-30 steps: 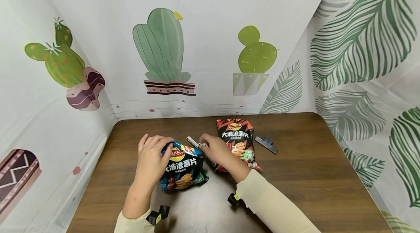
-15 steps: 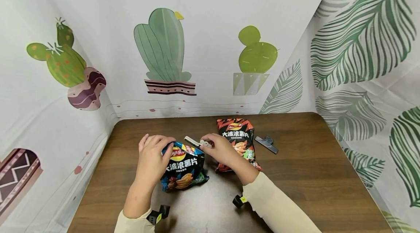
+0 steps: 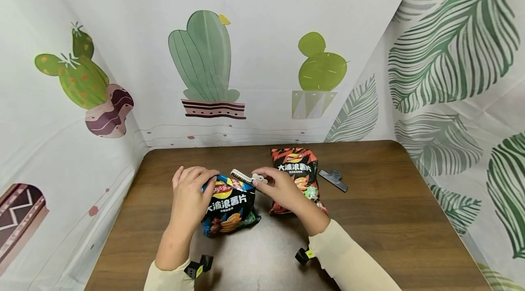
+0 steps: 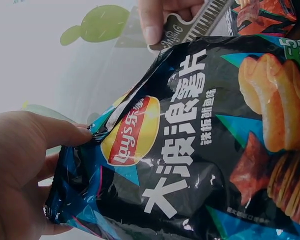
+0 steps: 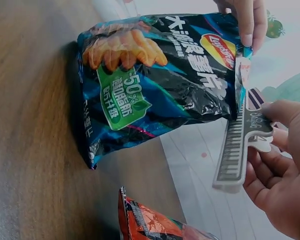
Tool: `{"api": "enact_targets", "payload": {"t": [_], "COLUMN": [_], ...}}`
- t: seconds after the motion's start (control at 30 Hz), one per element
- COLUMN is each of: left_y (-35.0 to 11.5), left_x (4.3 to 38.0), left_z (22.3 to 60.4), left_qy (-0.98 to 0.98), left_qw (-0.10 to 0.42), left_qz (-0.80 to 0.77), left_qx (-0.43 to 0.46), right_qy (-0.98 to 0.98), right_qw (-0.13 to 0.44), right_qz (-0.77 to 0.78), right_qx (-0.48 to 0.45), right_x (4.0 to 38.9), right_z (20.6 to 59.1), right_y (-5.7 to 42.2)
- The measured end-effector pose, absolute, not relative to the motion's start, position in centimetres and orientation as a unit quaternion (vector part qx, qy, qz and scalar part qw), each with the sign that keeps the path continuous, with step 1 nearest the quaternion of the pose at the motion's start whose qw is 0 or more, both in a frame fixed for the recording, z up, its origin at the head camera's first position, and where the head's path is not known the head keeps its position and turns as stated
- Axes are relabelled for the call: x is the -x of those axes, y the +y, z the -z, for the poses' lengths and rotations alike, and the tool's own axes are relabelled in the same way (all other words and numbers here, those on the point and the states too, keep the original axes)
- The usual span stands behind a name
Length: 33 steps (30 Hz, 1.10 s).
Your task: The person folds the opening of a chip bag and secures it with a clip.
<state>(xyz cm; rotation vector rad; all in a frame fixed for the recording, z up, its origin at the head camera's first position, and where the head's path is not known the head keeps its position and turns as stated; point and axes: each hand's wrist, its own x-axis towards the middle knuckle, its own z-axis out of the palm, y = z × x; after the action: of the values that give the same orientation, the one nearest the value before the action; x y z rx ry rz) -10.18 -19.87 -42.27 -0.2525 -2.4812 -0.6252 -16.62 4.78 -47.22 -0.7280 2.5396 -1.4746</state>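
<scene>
A black and blue chip bag (image 3: 227,206) stands on the table, its top edge upward. My left hand (image 3: 189,193) pinches the bag's upper left corner between thumb and fingers. In the right wrist view, a grey-white bag clip (image 5: 232,155) with a toothed bar and dark handle lies across the bag's open-looking top edge at the opposite corner. My right hand (image 3: 283,188) squeezes the clip's handle between thumb and fingers. In the left wrist view, the clip's handle (image 4: 177,31) shows just behind the bag's top edge.
A red and black chip bag (image 3: 293,168) lies behind my right hand and forearm. Farther right, a dark grey clip (image 3: 334,179) rests on the wooden table (image 3: 389,218). A printed curtain (image 3: 262,54) hangs behind the table.
My right hand has shifted slightly right, and the clip has turned to a flatter slant with its handle more visible. My left hand keeps its pinch; the bag's top has risen slightly.
</scene>
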Motion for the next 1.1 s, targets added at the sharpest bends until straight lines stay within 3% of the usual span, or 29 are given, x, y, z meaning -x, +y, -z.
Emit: {"api": "enact_targets", "payload": {"t": [0.27, 0.57, 0.8, 1.1], "left_y": [-19.7, -19.6, -19.5, -19.4], "left_x": [10.2, 10.1, 10.0, 10.1], "left_z": [42.3, 42.3, 42.2, 42.3], "left_qy": [-0.922, -0.92, -0.92, -0.919], "left_qw": [0.286, 0.288, 0.286, 0.288], "left_qz": [0.241, 0.246, 0.251, 0.251], "left_qx": [0.096, 0.099, 0.099, 0.099], "right_qy": [0.798, 0.783, 0.782, 0.774], "right_qw": [0.095, 0.108, 0.108, 0.093], "right_qz": [0.57, 0.577, 0.578, 0.585], "right_qx": [0.173, 0.207, 0.208, 0.222], "right_x": [16.5, 16.6, 15.2, 16.7], "right_z": [47.5, 47.7, 44.5, 47.9], "right_y": [5.3, 6.1, 5.9, 6.0]}}
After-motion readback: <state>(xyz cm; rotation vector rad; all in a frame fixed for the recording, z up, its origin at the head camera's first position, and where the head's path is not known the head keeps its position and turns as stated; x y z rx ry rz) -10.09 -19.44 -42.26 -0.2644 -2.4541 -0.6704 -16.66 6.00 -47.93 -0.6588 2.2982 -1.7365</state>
